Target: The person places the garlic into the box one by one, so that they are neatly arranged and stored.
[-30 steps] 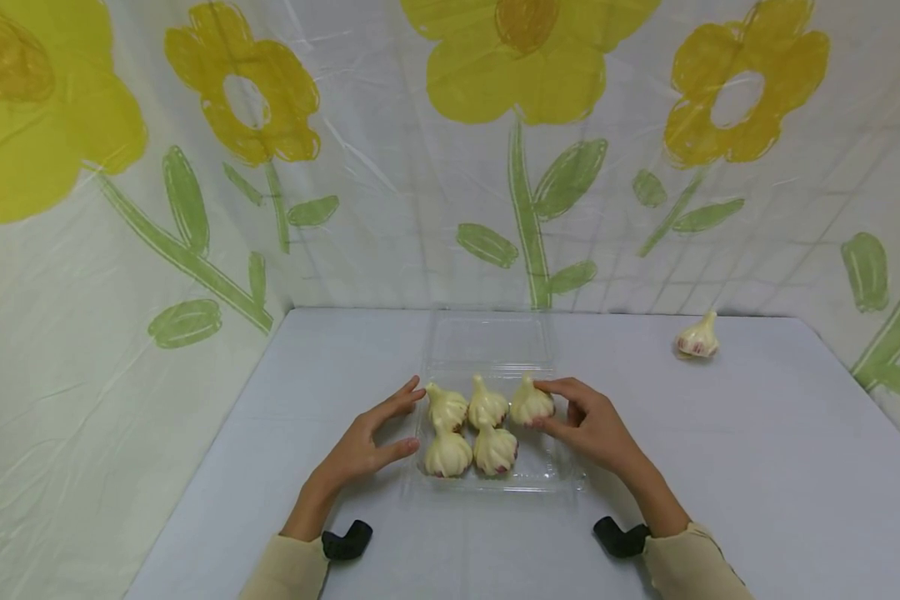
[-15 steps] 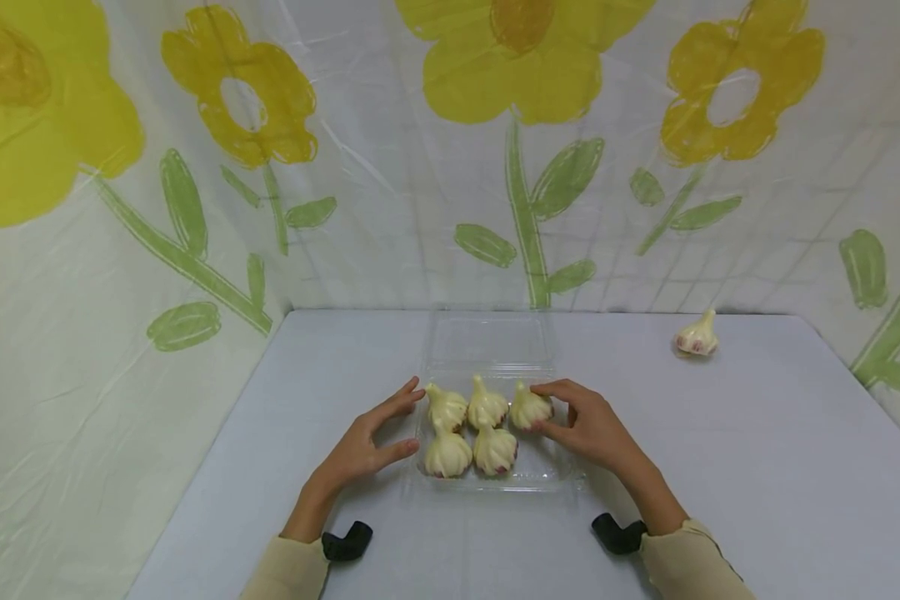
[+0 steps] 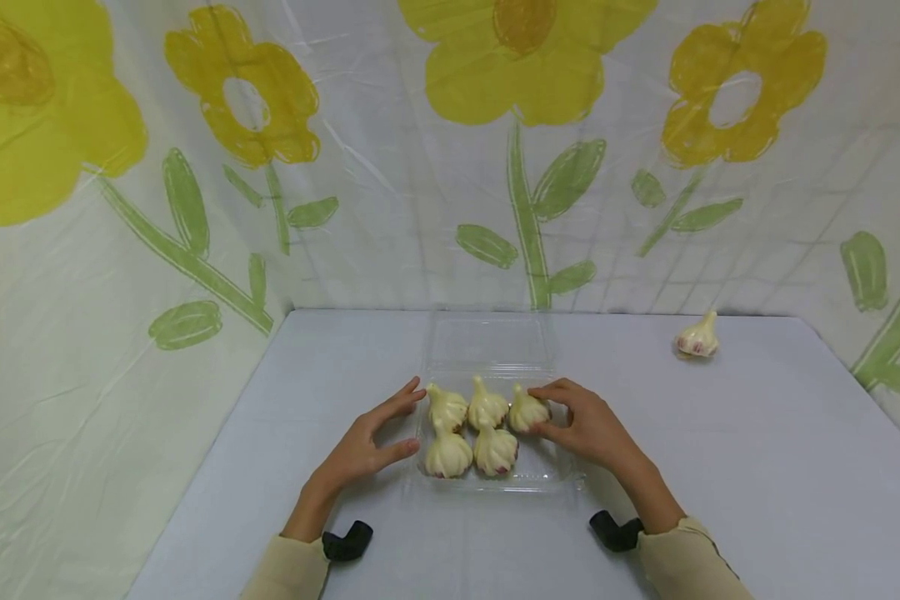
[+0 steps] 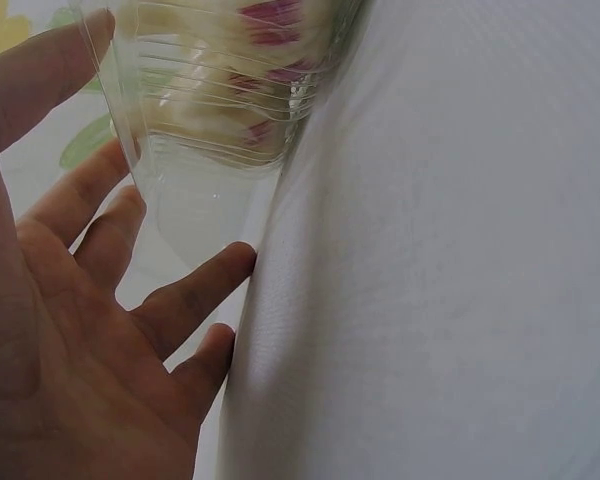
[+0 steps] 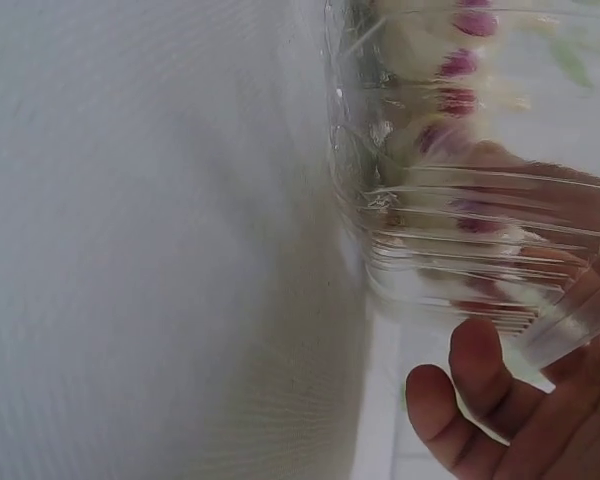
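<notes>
A clear plastic clamshell container (image 3: 543, 479) lies with its lid (image 3: 489, 340) folded back on the table. Inside, pale garlic bulbs (image 3: 448, 454) with purple marks sit in two rows. My right hand (image 3: 596, 427) reaches over the right wall and pinches one garlic bulb (image 3: 527, 412) between thumb and fingers, at the right end of the back row. In the head view my left hand (image 3: 371, 442) is at the left wall, fingers spread. Its fingertips touch the container's rim (image 4: 130, 140) in the left wrist view, and the palm holds nothing.
Another garlic bulb (image 3: 696, 337) stands alone near the table's back right. Behind the white table (image 3: 330, 358) hangs a sheet (image 3: 390, 167) printed with yellow flowers. Dark wrist-worn pieces (image 3: 347, 541) sit by both sleeves.
My right hand has shifted slightly left and down with the garlic bulb, bringing it closer to the other bulb in the back row. The left hand stays in place.
</notes>
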The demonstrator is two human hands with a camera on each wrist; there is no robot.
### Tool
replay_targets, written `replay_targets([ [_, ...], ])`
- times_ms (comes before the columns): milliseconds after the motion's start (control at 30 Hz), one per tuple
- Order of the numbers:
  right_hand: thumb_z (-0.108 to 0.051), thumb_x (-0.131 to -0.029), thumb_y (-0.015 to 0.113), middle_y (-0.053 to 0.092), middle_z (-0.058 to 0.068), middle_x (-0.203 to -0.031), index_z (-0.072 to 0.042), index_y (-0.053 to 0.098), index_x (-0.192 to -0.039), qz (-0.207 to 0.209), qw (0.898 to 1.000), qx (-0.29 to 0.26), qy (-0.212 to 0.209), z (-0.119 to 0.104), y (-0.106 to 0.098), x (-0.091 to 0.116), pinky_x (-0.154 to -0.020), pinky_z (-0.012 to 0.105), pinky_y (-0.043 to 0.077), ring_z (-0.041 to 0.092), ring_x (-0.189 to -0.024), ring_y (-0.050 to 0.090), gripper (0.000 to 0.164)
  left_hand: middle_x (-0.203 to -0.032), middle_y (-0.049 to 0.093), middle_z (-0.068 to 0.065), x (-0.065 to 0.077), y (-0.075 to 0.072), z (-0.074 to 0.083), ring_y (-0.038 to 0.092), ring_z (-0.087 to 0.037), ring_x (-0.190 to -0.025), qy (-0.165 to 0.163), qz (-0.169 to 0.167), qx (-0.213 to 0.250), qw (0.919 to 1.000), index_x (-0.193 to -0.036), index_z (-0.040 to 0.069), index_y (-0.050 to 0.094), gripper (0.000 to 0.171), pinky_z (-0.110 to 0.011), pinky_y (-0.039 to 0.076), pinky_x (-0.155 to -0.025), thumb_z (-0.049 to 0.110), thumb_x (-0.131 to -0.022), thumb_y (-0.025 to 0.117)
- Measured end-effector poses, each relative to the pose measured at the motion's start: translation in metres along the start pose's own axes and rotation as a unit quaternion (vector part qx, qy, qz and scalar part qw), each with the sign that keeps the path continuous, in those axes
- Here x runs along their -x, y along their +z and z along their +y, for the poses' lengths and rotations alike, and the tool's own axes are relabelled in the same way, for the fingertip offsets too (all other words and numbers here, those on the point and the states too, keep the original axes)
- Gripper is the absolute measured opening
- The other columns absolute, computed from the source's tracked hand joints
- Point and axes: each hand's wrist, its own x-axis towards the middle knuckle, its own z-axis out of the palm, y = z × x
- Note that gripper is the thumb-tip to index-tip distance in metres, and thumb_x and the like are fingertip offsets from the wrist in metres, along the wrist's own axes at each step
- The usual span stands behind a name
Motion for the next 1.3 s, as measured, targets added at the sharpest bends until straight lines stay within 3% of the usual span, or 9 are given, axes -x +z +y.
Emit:
replay_targets([
  [367, -0.022, -0.084, 0.085, 0.069, 0.008, -0.121, -0.008, 0.068, -0.132, 0.011, 1.000, -0.007, -0.008, -0.0007, 0.0008, 0.0015, -0.057, 0.022, 0.045, -0.003, -0.060, 0.045, 0.053, -0.169, 0.029, -0.001, 0.0004, 0.0003, -0.0018, 0.041, -0.029, -0.149, -0.002, 0.003, -0.004, 1.0000, -0.154, 0.021, 0.046, 0.066, -0.066, 0.029, -0.117, 0.021, -0.094, 0.074],
  [600, -0.022, -0.084, 0.085, 0.069, 0.009, -0.122, -0.008, 0.066, -0.134, 0.011, 1.000, -0.015, -0.013, 0.0013, 0.0020, 0.0017, -0.057, 0.022, 0.045, -0.003, -0.060, 0.045, 0.055, -0.169, 0.029, 0.002, 0.0004, 0.0000, 0.0008, 0.040, -0.026, -0.150, -0.007, 0.002, -0.001, 1.0000, -0.154, 0.022, 0.046, 0.067, -0.062, 0.030, -0.119, 0.022, -0.094, 0.075],
  [833, -0.025, -0.084, 0.085, 0.069, 0.006, -0.123, -0.010, 0.065, -0.136, 0.009, 1.000, -0.014, 0.000, 0.0013, 0.0022, 0.0011, -0.059, 0.022, 0.047, -0.002, -0.062, 0.048, 0.058, -0.169, 0.028, 0.000, 0.0001, 0.0003, 0.0010, 0.040, -0.028, -0.150, -0.005, 0.000, 0.013, 0.9999, -0.154, 0.021, 0.046, 0.067, -0.069, 0.027, -0.117, 0.021, -0.094, 0.074],
  [1300, -0.027, -0.086, 0.084, 0.069, 0.009, -0.129, -0.011, 0.060, -0.141, 0.014, 0.999, 0.002, 0.031, -0.0001, 0.0027, 0.0027, -0.058, 0.022, 0.045, 0.001, -0.061, 0.048, 0.062, -0.169, 0.028, 0.001, 0.0008, 0.0000, -0.0007, 0.042, -0.030, -0.148, -0.006, 0.000, 0.011, 0.9999, -0.154, 0.025, 0.045, 0.067, -0.068, 0.028, -0.117, 0.022, -0.094, 0.074],
])
